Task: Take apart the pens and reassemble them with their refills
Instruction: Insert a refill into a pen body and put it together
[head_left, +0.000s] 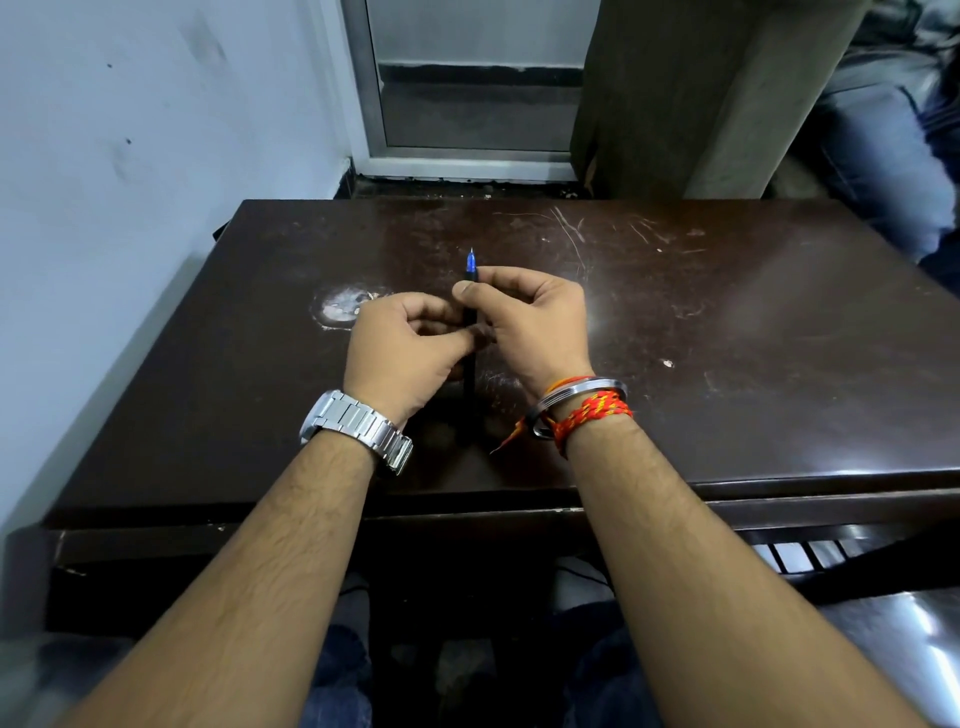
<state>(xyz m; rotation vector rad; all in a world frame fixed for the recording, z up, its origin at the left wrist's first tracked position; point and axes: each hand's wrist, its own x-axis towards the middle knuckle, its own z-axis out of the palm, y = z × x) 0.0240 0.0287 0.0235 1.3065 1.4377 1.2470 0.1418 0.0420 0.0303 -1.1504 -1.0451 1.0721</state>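
Observation:
A black pen (470, 384) with a blue front section and a metal tip (471, 260) points away from me over the dark wooden table (727, 338). My right hand (530, 325) pinches its upper barrel between thumb and fingers just below the blue part. My left hand (402, 345) grips the middle of the barrel, fingers curled round it. The pen's rear end reaches down between my wrists. Part of the barrel is hidden by my fingers.
A white scuffed patch (340, 306) marks the table left of my hands. A white wall (130, 208) runs along the left. Behind the table stand a metal-framed door (467, 104) and a wooden panel (701, 93). Another person's legs (883, 156) show at far right.

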